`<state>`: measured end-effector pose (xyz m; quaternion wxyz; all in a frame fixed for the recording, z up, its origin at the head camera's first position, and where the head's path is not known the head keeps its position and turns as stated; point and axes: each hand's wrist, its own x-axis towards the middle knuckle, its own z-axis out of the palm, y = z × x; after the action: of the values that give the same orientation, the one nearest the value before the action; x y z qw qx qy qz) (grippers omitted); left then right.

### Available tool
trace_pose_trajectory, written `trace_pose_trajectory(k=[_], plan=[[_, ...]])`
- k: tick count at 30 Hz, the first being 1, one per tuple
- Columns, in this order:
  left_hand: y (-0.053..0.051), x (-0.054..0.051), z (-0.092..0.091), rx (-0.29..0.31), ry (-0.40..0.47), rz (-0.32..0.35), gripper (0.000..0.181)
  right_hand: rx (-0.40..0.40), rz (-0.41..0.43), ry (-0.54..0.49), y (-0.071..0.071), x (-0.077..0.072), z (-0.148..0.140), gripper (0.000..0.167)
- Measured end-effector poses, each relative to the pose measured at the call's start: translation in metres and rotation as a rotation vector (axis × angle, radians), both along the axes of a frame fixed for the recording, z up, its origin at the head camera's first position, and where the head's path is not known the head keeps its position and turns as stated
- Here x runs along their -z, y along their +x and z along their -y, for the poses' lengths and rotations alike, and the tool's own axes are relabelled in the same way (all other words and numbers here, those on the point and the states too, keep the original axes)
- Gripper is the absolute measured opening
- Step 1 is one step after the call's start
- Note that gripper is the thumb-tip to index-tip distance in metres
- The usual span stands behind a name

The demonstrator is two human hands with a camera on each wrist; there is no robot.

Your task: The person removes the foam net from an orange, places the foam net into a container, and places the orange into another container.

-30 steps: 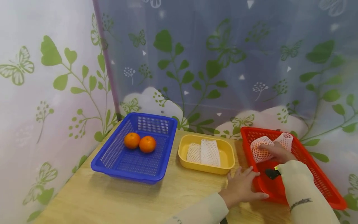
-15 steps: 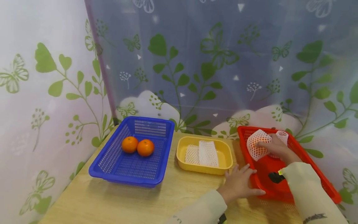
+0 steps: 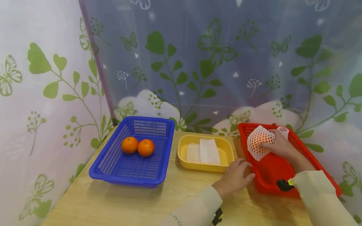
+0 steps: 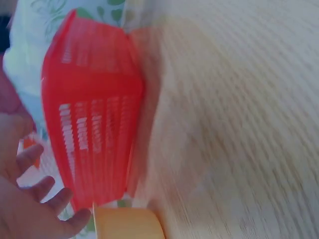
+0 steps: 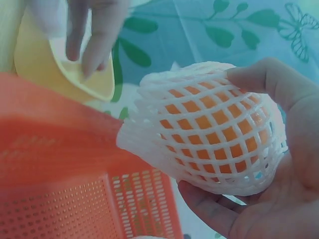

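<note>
My right hand (image 3: 282,148) grips an orange in a white foam net (image 3: 259,141) above the red basket (image 3: 275,169). In the right wrist view the thumb and fingers curl round the netted orange (image 5: 214,134), and the net's loose end points left. Another piece of white foam net (image 3: 283,131) shows behind the right hand, mostly hidden. My left hand (image 3: 233,177) is beside the basket's left side, near the yellow tray (image 3: 202,167). Its fingers are spread and loosely bent, holding nothing, as the left wrist view shows.
Two white foam nets, one left (image 3: 193,153) and one right (image 3: 210,151), lie in the yellow tray. On the left, a blue basket (image 3: 125,180) holds two bare oranges (image 3: 129,145) side by side. A patterned curtain (image 3: 181,62) hangs behind the wooden table (image 3: 118,204).
The right hand has taken hold of the netted orange and raised it off the red basket's floor. The left hand has come away from the basket's rim, moving slightly left.
</note>
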<state>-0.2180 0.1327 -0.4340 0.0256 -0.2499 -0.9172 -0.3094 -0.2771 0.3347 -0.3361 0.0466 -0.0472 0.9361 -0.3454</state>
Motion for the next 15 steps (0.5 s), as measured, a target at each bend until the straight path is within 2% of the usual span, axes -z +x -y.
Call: trace_pose_trajectory(k=[3, 7, 12, 15], plan=[[-0.008, -0.002, 0.013, -0.063, 0.192, 0.017, 0.033, -0.03, -0.025, -0.023, 0.008, -0.001, 0.007, 0.09], [-0.017, -0.009, 0.031, -0.094, 0.422, 0.084, 0.047, -0.092, -0.072, -0.042, 0.021, -0.001, 0.019, 0.083], [-0.023, -0.027, 0.053, -0.062, 0.6, 0.181, 0.055, -0.178, -0.121, -0.067, 0.038, -0.003, 0.04, 0.077], [-0.023, -0.04, 0.064, -0.012, 0.65, 0.238, 0.055, -0.216, -0.134, -0.09, 0.047, -0.005, 0.054, 0.077]])
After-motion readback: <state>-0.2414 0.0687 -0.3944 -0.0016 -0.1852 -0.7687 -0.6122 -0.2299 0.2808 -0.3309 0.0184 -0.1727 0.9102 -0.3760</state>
